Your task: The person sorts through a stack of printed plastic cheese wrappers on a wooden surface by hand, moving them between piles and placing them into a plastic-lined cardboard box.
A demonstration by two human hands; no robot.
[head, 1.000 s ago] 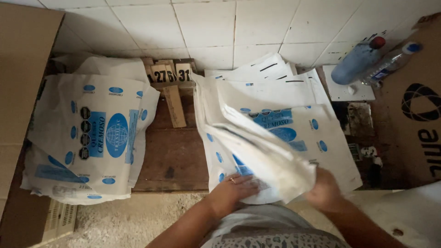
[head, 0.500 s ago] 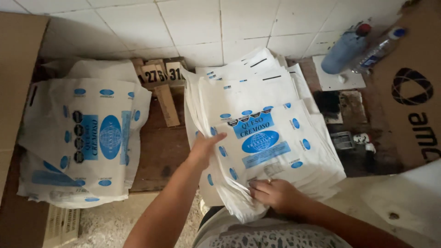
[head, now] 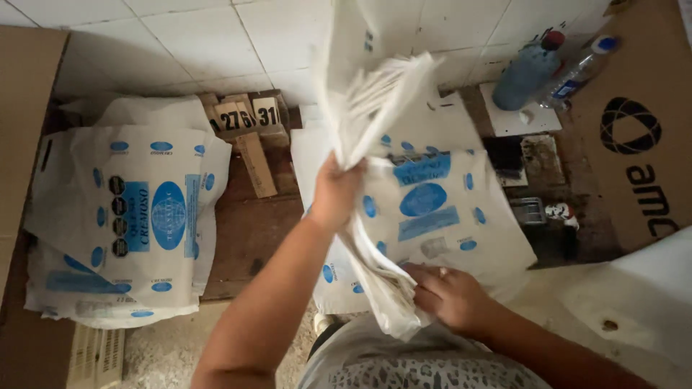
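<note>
My left hand (head: 335,193) grips a thick bundle of white plastic bags with blue print (head: 367,108) and lifts its upper part upright. My right hand (head: 448,297) pinches the lower end of the same bundle near my waist. Beneath the bundle lies a stack of the same bags (head: 447,209), flat on a dark wooden surface. A second stack of these bags (head: 126,223) lies to the left, apart from both hands.
Wooden strips (head: 245,137) lie between the stacks on the wooden pallet (head: 249,230). Brown cardboard stands at the left (head: 25,94) and at the right (head: 634,137). Two plastic bottles (head: 551,68) lean at the back right by the white tiled wall (head: 187,36).
My left hand has closed on the bundle and raised its upper part off the right stack. My right hand stays on the lower end.
</note>
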